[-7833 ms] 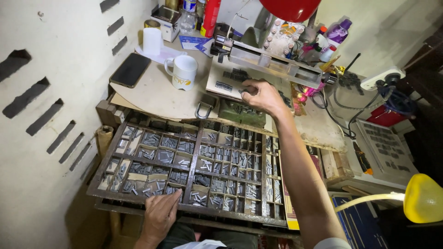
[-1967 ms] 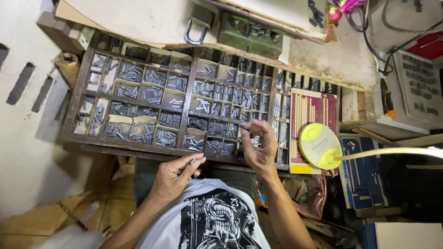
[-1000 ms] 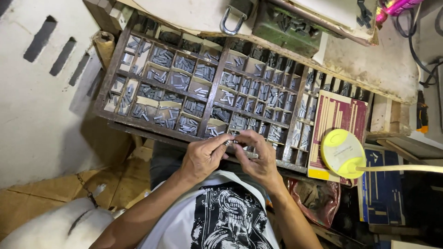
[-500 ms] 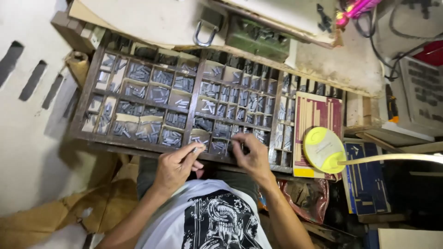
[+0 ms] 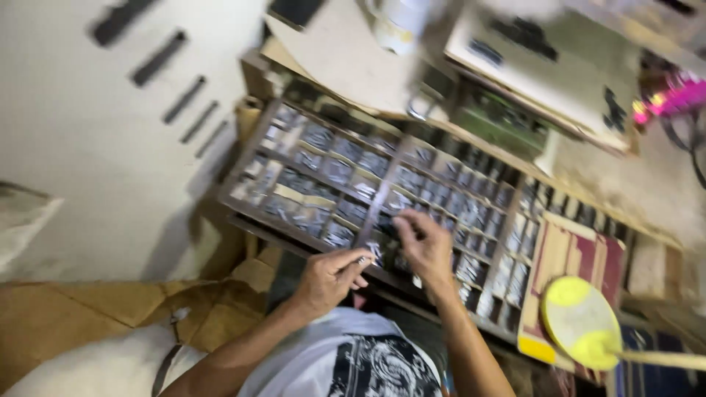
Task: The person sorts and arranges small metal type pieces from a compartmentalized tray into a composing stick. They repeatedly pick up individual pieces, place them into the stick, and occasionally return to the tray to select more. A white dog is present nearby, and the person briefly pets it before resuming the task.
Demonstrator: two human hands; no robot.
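Observation:
A wooden type case (image 5: 254, 209) with many small compartments of grey metal type (image 5: 346, 170) lies in front of me; the view is motion-blurred. My left hand (image 5: 329, 281) hovers at the case's near edge, fingers pinched on a few small shiny type pieces (image 5: 370, 255). My right hand (image 5: 424, 248) is just to its right, over the near middle compartments, with thumb and forefinger drawn together above the type. The blur hides whether it holds a piece. Both forearms reach up from my white printed shirt (image 5: 368, 364).
A yellow round lamp head (image 5: 581, 323) on a pale arm hangs at the lower right over a red-and-cream board (image 5: 577, 257). Behind the case are a white mug (image 5: 397, 26), a green box (image 5: 500, 121) and a cluttered bench. Cardboard (image 5: 110, 316) lies lower left.
The view has swung and blurred, with the case now angled across the frame. My hands stay close together at its near edge; the right has reached slightly further into the compartments.

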